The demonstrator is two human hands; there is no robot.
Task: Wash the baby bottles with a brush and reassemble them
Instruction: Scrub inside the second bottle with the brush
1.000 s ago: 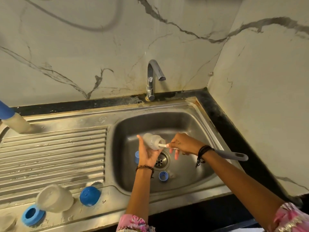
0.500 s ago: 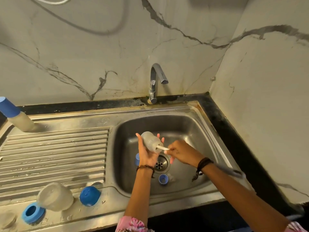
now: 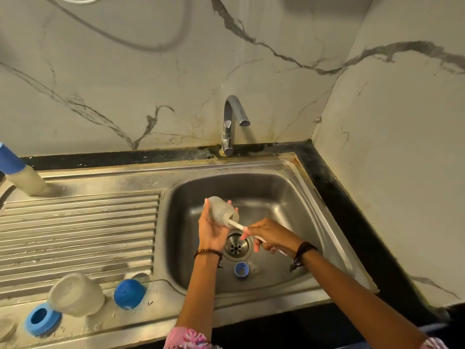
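Over the sink basin (image 3: pixel 284 197) my left hand (image 3: pixel 211 229) grips a clear baby bottle (image 3: pixel 221 209), tilted with its mouth toward the lower right. My right hand (image 3: pixel 270 235) holds the white handle of a bottle brush (image 3: pixel 236 224), whose head is inside the bottle. A blue screw ring (image 3: pixel 241 270) lies on the basin floor below the drain (image 3: pixel 236 245). A second clear bottle (image 3: pixel 75 294) lies on the draining board, with a blue cap (image 3: pixel 128 293) to its right and a blue ring (image 3: pixel 41 319) to its left.
The tap (image 3: pixel 232 122) stands at the back of the basin with no water running. A capped bottle with a blue top (image 3: pixel 18 172) leans at the far left of the ribbed draining board (image 3: pixel 80 230). Marble walls close in behind and on the right.
The brush has been drawn partly out of the bottle as my right hand moved down and right. The bottle in my left hand tilted up slightly. The camera drifted.
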